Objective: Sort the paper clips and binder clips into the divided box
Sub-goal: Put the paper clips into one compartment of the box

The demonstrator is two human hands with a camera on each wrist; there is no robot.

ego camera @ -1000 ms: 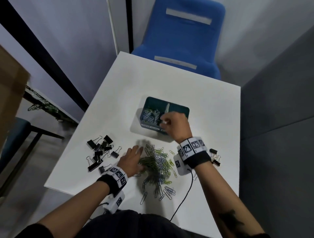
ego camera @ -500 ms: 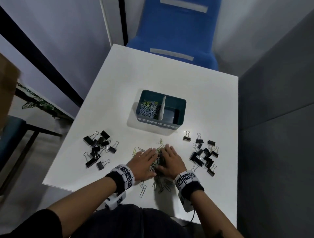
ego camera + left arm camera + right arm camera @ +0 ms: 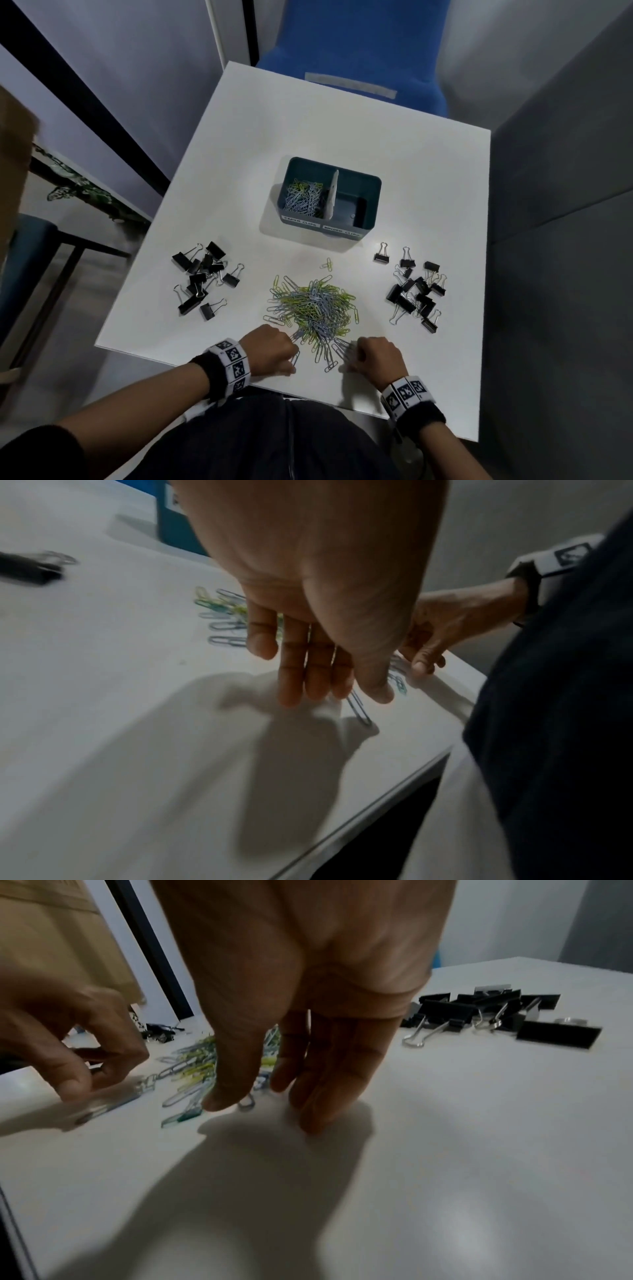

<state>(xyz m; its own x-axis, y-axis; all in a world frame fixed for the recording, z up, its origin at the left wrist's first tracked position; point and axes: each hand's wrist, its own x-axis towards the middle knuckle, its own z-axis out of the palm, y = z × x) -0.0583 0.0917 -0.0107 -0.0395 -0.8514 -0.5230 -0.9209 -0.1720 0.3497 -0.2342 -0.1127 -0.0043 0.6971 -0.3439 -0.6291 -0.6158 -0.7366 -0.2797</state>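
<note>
The teal divided box (image 3: 371,202) stands mid-table; its left compartment holds paper clips (image 3: 303,198), its right one looks empty. A loose heap of green and blue paper clips (image 3: 311,306) lies in front of it. Black binder clips lie in two groups, left (image 3: 200,281) and right (image 3: 416,291). My left hand (image 3: 274,353) and right hand (image 3: 371,354) sit at the heap's near edge, fingers pointing down. In the left wrist view the left hand (image 3: 332,696) has its fingertips on the table beside a single clip (image 3: 359,710). The right hand (image 3: 263,1104) touches stray clips; neither hand lifts anything.
The white table (image 3: 342,130) ends just behind my wrists at its near edge (image 3: 377,799). A blue chair (image 3: 352,51) stands beyond the far edge. A grey partition (image 3: 565,171) runs along the right side.
The right hand came back from the box to the heap. Both hands then slid off the heap toward the near edge and apart, uncovering the paper clips.
</note>
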